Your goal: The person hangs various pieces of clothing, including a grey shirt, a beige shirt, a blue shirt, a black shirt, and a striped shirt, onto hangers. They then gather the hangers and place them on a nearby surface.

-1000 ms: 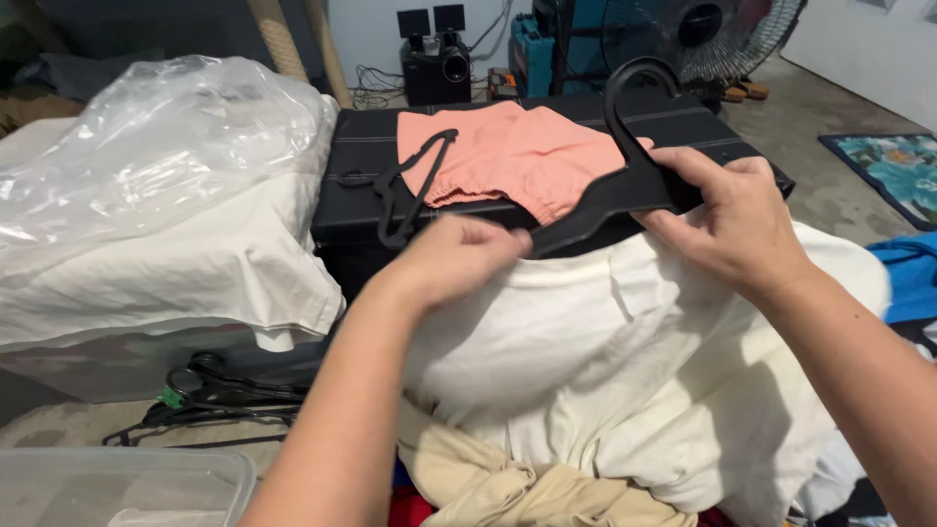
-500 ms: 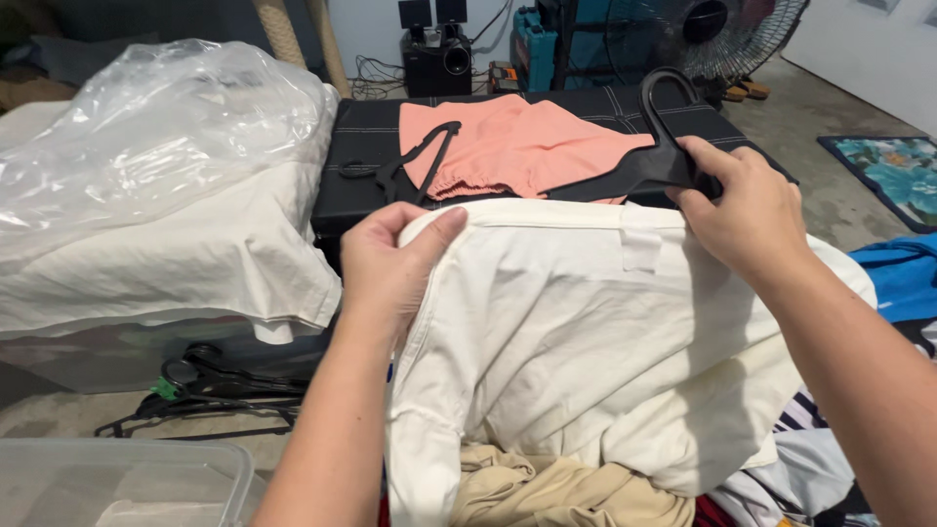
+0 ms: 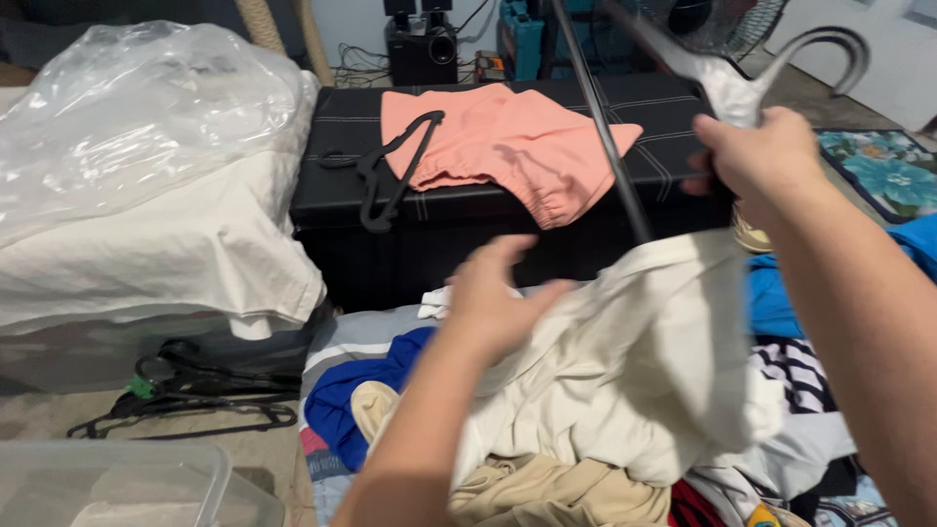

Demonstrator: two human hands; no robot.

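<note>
Since half a second ago the black hanger has been lifted up and to the right, well clear of the black ottoman, and the cream garment now hangs from it over the clothes pile — blurred with motion. The right hand is closed in a fist on the hanger's neck. The left hand is seen half-open against the cream cloth — whether it is pinched cannot be told.

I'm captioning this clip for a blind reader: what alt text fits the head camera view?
A right hand lifts a black hanger carrying a cream garment above a clothes pile, with the left hand open beside the cloth. Behind, a pink garment lies on a black ottoman.
</note>
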